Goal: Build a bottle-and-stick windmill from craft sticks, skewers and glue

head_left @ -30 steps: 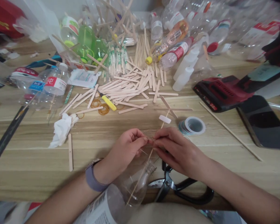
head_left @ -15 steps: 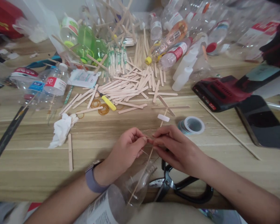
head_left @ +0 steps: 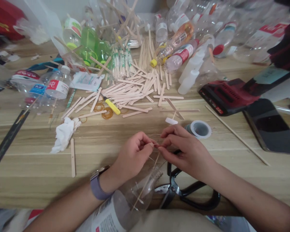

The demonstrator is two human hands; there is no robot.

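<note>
My left hand [head_left: 132, 154] and my right hand [head_left: 183, 149] meet fingertip to fingertip over the wooden table [head_left: 38, 167]. Both pinch a thin wooden skewer [head_left: 154, 162] that runs down into the open neck of a clear plastic bottle [head_left: 125, 206] lying at my lap. A white bottle cap [head_left: 171, 121] sits on the skewer's far end, just beyond my right hand. Something small and thin seems pinched between the fingertips at the skewer; I cannot make it out. A purple watch is on my left wrist.
Black-handled scissors [head_left: 183, 193] lie under my right forearm. A tape roll [head_left: 198, 129] sits right of the cap. Popsicle sticks [head_left: 130, 93], rubber bands [head_left: 105, 111], a crumpled tissue [head_left: 64, 133], many bottles [head_left: 181, 54], a red tool [head_left: 229, 95], a dark phone [head_left: 272, 125] and a long skewer [head_left: 236, 135] crowd the table.
My right hand has shifted slightly up and its fingers have curled more around the skewer. The cap end has tilted a little. My left hand keeps its pinch.
</note>
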